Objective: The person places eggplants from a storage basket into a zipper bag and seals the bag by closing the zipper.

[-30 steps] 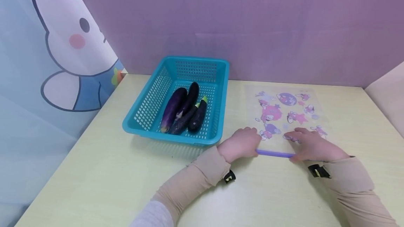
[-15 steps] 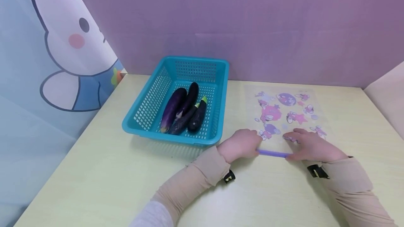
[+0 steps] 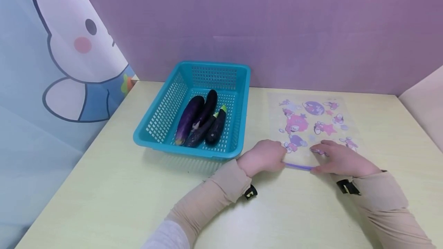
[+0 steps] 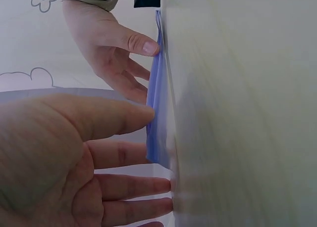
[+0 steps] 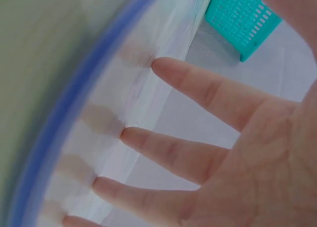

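A clear zip bag [image 3: 297,123] printed with pink and purple cartoon figures lies flat, its purple zip strip [image 3: 298,166] along the near edge. My left hand [image 3: 264,157] pinches the strip's left end; in the left wrist view the thumb lies in front of the blue-looking strip [image 4: 156,88] and the index finger goes behind it. My right hand [image 3: 342,159] rests on the bag to the right, thumb touching the strip. In the right wrist view its fingers [image 5: 173,155] are spread and fairly straight, fingertips on the film. The strip's right end is hidden by the right hand.
A turquoise plastic basket [image 3: 152,147] stands left of the bag, close to my left hand. Several eggplants [image 3: 190,118] lie in it. The pale table [image 3: 114,187] meets a purple backdrop [image 3: 235,26] at the rear, with a blue cartoon cloth [image 3: 20,133] on the left.
My right thumb has slid left along the strip, so less of the strip shows between the hands. The left hand keeps nearly the same place. The basket and eggplants stay put.
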A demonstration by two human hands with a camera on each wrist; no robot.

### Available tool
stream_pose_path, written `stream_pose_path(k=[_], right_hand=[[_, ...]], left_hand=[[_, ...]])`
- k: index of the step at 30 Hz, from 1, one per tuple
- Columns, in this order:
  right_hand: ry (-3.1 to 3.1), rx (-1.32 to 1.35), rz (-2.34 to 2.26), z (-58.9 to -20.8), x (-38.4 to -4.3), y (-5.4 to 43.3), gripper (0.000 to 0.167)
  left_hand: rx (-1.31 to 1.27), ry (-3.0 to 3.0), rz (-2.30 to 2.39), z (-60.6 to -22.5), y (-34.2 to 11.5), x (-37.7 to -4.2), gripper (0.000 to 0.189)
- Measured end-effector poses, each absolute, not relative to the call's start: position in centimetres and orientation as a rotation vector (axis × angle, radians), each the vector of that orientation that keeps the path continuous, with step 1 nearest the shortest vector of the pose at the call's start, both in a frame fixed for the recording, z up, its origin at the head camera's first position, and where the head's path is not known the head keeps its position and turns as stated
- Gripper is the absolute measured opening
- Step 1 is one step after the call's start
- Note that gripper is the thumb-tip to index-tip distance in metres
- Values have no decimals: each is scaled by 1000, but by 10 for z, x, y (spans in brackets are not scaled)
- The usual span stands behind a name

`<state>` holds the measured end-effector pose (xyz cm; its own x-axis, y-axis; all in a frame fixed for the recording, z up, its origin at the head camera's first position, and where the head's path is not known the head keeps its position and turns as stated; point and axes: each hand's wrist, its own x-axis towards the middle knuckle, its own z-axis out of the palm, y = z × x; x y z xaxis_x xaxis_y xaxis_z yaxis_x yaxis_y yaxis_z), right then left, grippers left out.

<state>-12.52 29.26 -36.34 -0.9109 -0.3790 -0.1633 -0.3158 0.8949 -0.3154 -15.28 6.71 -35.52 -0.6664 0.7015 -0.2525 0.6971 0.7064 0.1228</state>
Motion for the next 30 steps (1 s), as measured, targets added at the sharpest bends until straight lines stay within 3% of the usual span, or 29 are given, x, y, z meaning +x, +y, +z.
stream_pose_path(k=[14,18,23,30], right_hand=[[2827,-556,-437,-364,-127,294,51],[2852,-591,-503,-364,-130,300,36],[2895,-440,-575,-362,-134,317,17],[2912,-370,-588,-363,-138,330,6]], left_hand=[[1131,2657,-18,-356,66,-153,15],[1125,2657,-14,-356,66,-152,15],[1140,2652,-10,-357,66,-153,13],[1123,2648,3,-355,65,-155,14]])
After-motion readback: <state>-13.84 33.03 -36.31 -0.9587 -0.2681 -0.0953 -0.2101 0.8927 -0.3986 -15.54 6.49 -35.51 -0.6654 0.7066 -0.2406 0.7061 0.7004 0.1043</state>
